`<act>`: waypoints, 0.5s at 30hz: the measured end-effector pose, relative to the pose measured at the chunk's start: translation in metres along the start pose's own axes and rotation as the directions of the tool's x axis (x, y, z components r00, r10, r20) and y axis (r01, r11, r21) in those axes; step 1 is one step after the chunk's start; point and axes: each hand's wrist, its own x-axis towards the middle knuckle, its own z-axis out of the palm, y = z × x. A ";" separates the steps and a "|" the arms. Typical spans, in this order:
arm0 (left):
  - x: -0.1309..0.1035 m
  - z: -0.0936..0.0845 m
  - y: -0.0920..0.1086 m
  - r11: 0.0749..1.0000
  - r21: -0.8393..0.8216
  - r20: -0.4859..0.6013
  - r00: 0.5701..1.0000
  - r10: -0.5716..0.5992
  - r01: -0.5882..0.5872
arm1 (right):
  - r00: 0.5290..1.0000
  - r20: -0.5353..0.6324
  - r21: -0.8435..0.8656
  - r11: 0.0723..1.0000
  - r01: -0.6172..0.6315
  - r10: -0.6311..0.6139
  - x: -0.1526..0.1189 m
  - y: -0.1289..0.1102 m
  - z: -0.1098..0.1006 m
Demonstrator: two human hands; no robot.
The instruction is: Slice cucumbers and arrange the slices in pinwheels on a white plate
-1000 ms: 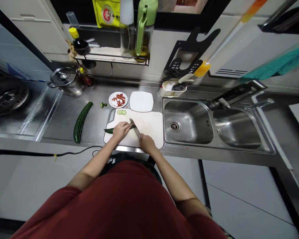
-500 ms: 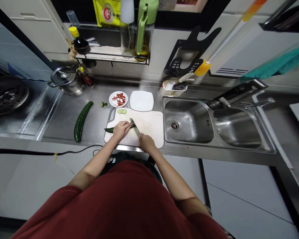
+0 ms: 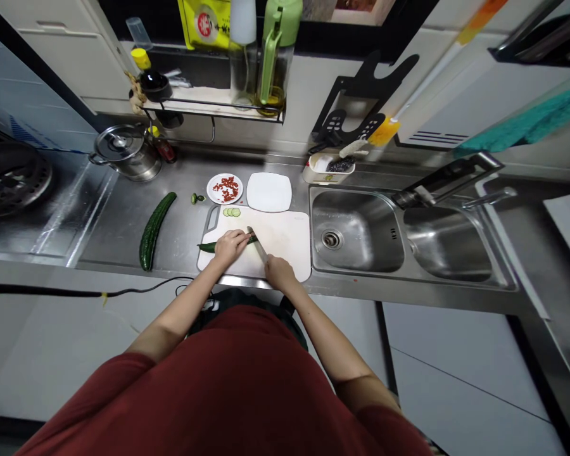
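On the white cutting board (image 3: 289, 237) lies a dark green cucumber (image 3: 208, 247), partly covered by my left hand (image 3: 231, 247), whose fingers are closed over it. My right hand (image 3: 280, 273) grips the handle of a knife (image 3: 258, 244). The blade slants across the cucumber's right end, close to my left fingertips. A few pale cucumber slices (image 3: 232, 212) lie in a row near the board's upper left. Beyond the board are a round plate (image 3: 210, 197) of chopped red pieces and a white square plate (image 3: 268, 192). Small green end pieces (image 3: 197, 199) sit left of the plates.
A whole cucumber (image 3: 156, 231) lies on the steel counter at left. Behind it stands a lidded pot (image 3: 126, 155) beside a small sauce bottle (image 3: 165, 150). A double sink (image 3: 361, 271) with a faucet (image 3: 489, 197) adjoins the board's right. Bottles stand on the wall rack (image 3: 218, 109).
The whole view has shifted very slightly. Both hands, the knife and the cucumber keep nearly the same places on the board.
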 end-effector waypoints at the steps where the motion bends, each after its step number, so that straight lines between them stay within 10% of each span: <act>1: 0.000 0.000 0.000 1.000 -0.002 0.001 1.000 0.000 0.000 | 1.000 -0.001 0.001 1.000 0.002 -0.002 0.002 -0.001 0.000; 15: 0.000 0.000 0.001 1.000 -0.004 -0.020 1.000 0.002 -0.002 | 1.000 -0.015 -0.009 1.000 0.002 -0.002 0.019 -0.012 -0.002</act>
